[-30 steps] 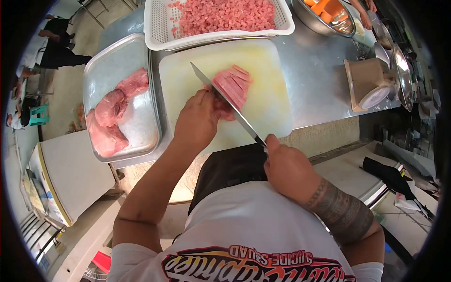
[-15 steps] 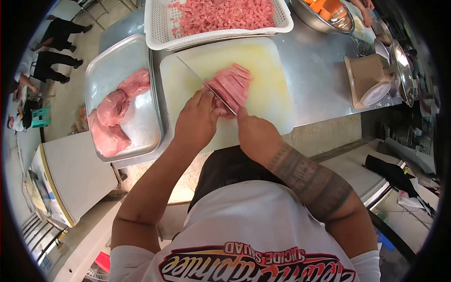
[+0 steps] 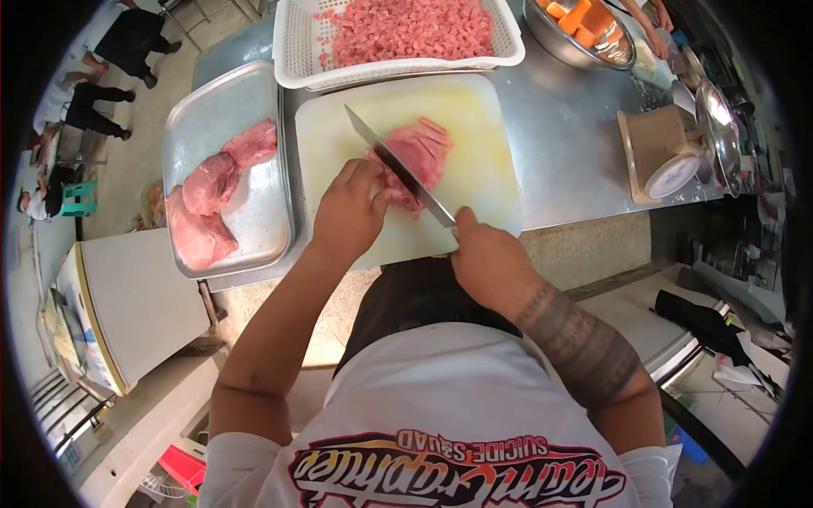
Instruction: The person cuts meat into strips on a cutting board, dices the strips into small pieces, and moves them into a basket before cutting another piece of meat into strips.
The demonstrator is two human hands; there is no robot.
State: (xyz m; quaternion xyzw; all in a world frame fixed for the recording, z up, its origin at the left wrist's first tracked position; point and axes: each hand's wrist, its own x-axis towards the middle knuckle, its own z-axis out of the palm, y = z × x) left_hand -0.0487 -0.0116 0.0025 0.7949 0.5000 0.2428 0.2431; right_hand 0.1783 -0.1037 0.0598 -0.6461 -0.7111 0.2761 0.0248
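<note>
My right hand (image 3: 494, 261) is wrapped round the handle of a large kitchen knife (image 3: 403, 175). Its long blade slants up and left across a piece of raw meat (image 3: 426, 151) and shows its broad side. Several parallel cuts run through the meat at its upper right. At the meat's left edge, my left hand (image 3: 347, 213) grips it with bent fingers and the thumb near the lower end. Under both lies a white cutting board (image 3: 487, 190), yellowish in places. The blade covers part of the meat.
Left of the board, a metal tray (image 3: 188, 114) bears large raw meat pieces (image 3: 207, 188). Behind stands a white perforated basket (image 3: 292, 51) of diced meat (image 3: 415, 34). A metal bowl (image 3: 566, 52) with orange chunks and a scale (image 3: 656, 161) are at right. Other people stand far left; another person's hands are top right.
My right hand has drawn the knife back toward my body and right, and the blade has tilted to show its flat side. My left hand stays at the meat's left edge.
</note>
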